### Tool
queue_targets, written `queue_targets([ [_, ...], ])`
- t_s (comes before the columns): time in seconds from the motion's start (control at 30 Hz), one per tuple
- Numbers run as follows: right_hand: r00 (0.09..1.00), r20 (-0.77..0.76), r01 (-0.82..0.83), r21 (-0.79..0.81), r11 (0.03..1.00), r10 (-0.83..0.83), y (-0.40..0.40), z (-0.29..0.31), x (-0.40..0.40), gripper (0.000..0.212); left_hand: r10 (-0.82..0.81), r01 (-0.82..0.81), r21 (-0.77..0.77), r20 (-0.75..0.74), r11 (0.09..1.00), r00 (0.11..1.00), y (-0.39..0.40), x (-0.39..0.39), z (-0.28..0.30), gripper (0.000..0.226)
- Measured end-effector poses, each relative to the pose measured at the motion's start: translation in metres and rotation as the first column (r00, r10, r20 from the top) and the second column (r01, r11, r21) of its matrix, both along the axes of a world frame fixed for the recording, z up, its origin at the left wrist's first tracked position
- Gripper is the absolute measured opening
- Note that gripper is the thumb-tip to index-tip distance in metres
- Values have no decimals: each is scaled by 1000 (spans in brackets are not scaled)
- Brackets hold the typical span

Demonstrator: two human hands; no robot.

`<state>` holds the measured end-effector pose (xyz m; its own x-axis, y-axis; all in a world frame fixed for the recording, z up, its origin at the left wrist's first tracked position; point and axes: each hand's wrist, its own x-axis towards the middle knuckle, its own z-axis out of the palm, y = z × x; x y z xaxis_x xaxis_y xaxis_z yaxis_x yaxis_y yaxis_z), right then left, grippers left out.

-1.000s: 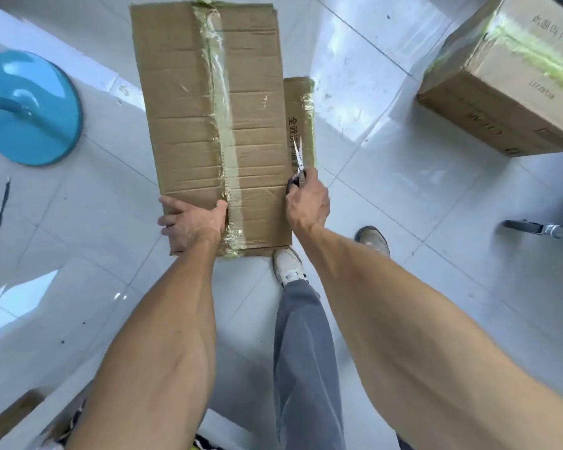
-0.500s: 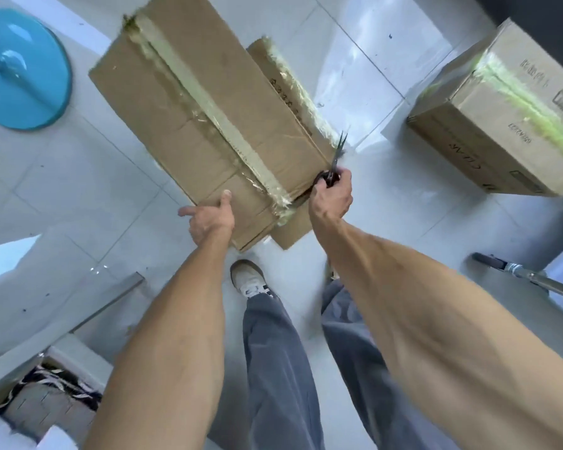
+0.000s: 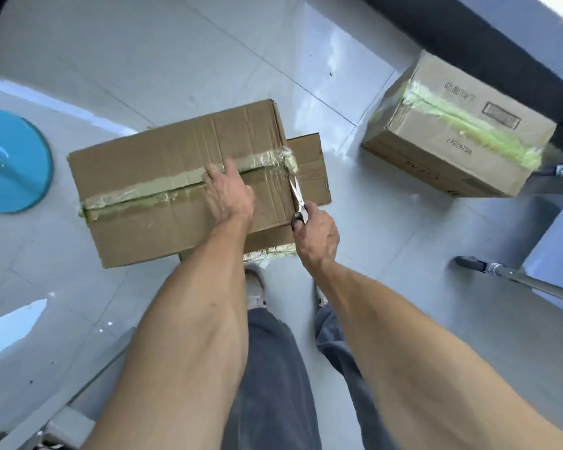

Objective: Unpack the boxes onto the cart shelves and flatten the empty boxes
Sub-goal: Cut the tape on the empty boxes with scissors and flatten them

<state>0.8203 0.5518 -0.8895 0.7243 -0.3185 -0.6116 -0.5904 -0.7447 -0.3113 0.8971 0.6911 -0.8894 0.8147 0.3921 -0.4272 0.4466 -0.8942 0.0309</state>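
While pale glossy floor tiles [image 3: 163, 53] reflected light beside a blue disc base [image 3: 10, 164], the cardboard box [image 3: 163, 203] had swung level; left hand [image 3: 228, 193] pressed flat on it, right hand [image 3: 316, 235] gripped scissors [image 3: 298, 196] at its taped end.

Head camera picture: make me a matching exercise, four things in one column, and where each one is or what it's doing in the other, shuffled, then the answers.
Things:
1. left hand
2. right hand
3. scissors
4. second box

Places or states:
A. standing on the floor at the right, taped shut
B. lying flat on the near box's taped top
C. blades at the tape on the near box's right edge
D. gripping the scissor handles

Pairs: 1-B, 2-D, 3-C, 4-A
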Motion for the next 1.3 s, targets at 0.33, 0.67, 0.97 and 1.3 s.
queue_targets([
  [0.33,987,151,2,-320,947,49,47,-22,15,31,-370,360,-89,-260,929,892,31,78,-21,140],
  [0.67,966,178,242,-356,902,-189,74,-9,-8,45,-478,469,-97,-232,878,847,43,89,-17,118],
  [0.97,979,157,184,-379,907,-133,76,-13,73,31,-520,515,-80,-173,854,836,52,74,-18,108],
  [1.3,985,115,159,-313,936,-129,66,-21,67,28,-510,500,-107,-102,859,854,60,69,-22,104],
])
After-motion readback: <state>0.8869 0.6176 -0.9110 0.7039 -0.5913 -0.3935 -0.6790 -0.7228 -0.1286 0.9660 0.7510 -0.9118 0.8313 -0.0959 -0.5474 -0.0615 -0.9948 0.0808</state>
